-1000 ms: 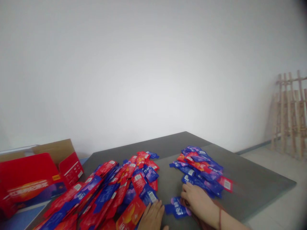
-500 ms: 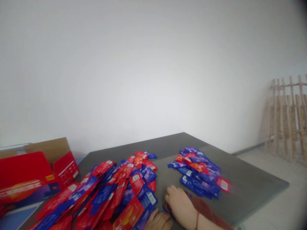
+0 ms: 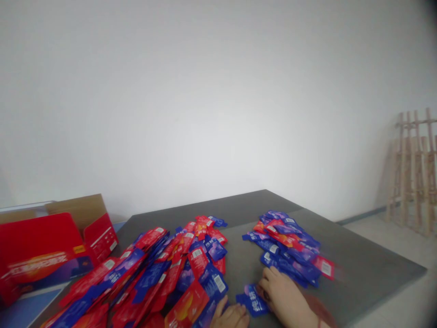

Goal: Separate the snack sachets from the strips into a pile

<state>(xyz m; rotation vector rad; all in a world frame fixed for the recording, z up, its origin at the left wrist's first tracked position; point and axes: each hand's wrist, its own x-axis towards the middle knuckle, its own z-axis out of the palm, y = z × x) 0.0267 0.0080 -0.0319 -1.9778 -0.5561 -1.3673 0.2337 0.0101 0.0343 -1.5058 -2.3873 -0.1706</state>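
My right hand (image 3: 285, 297) lies on the grey table (image 3: 358, 266) with its fingers curled on a blue sachet (image 3: 253, 299) at the near edge of the smaller pile of blue and red sachets (image 3: 288, 248). My left hand (image 3: 232, 316) shows only partly at the bottom edge, fingers bent, touching the near end of the large pile of red and blue sachets (image 3: 153, 273). What the left hand holds, if anything, is hidden.
An open red carton with brown flaps (image 3: 44, 250) stands at the left beside the table. A wooden rack (image 3: 413, 171) leans against the white wall at the right. The table's right edge drops to a pale floor.
My right hand moved left toward my left hand, then came back right and forward to the blue sachet by the smaller pile. The camera shifted slightly.
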